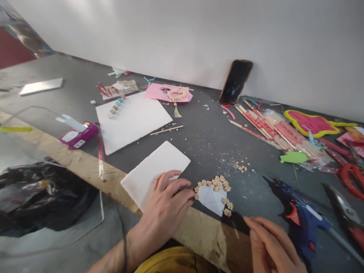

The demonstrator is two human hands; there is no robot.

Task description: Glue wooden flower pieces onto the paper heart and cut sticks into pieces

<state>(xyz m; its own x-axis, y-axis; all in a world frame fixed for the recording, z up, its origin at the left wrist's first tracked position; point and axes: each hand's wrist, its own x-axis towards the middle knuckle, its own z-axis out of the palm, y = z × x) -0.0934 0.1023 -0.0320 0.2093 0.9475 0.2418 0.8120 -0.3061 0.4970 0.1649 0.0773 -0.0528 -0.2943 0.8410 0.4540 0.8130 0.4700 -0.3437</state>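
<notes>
My left hand lies with fingers apart over the right edge of a small white sheet, its fingertips close to a white paper heart. Small beige bead clusters line the top and right side of the heart. My right hand is at the bottom right, thumb and index finger near each other; whether anything is between them is too small to tell. Loose beige bits lie behind the heart. A blue glue gun rests right of my right hand.
A larger white sheet bears small coloured pieces. Behind it is pink paper with a beaded loop. A phone leans on the wall. Packaged sticks, red-handled scissors and pliers lie right; a purple box lies left.
</notes>
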